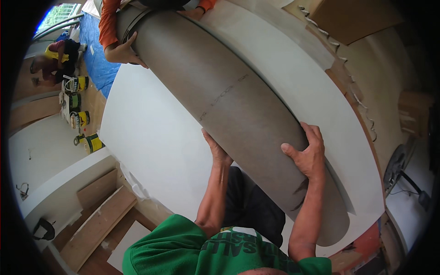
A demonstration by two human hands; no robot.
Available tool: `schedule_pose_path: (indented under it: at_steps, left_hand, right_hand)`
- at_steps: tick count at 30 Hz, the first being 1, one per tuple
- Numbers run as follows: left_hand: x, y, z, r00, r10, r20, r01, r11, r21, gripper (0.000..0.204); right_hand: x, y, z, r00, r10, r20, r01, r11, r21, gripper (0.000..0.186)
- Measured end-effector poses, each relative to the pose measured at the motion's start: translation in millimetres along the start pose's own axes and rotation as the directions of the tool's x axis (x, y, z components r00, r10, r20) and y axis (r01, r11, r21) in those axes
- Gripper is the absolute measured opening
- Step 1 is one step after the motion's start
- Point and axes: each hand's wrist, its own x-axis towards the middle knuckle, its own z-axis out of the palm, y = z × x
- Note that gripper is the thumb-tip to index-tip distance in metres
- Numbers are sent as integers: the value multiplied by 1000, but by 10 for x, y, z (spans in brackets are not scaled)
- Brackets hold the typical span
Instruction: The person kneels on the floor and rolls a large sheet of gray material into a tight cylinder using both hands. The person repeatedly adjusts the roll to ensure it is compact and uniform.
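Observation:
A long grey-brown rolled sheet (215,91), with faint print across it, lies slantwise over a broad white surface (142,114). My left hand (217,149) holds its left side, the fingers partly hidden against and beneath the edge. My right hand (309,153) grips the opposite side, thumb on top and fingers curled over the right edge. A dark ragged mark shows on the roll near my right wrist. At the far end, a co-worker in orange sleeves (108,23) has both hands on the same roll.
Several paint cans (80,120) stand at the left, near a crouching person (55,59) and a blue sheet (95,59). Wooden boards (96,229) lie at the lower left. A floor fan (396,165) and cardboard boxes (412,112) are at the right.

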Motion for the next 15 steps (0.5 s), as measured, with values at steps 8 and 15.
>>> schedule_pose_path:
  at_steps: [8, 15]
  left_hand:
    - [-5, 38, -23, 999, 31, -27, -30, 999, 25, 98]
    - [19, 43, -47, 1000, 23, -8, -23, 999, 28, 98]
  right_hand:
    - [11, 11, 18, 1000, 1, 13, -1, 1000, 18, 101]
    - [29, 35, 31, 1000, -2, 18, 2, 1000, 7, 100]
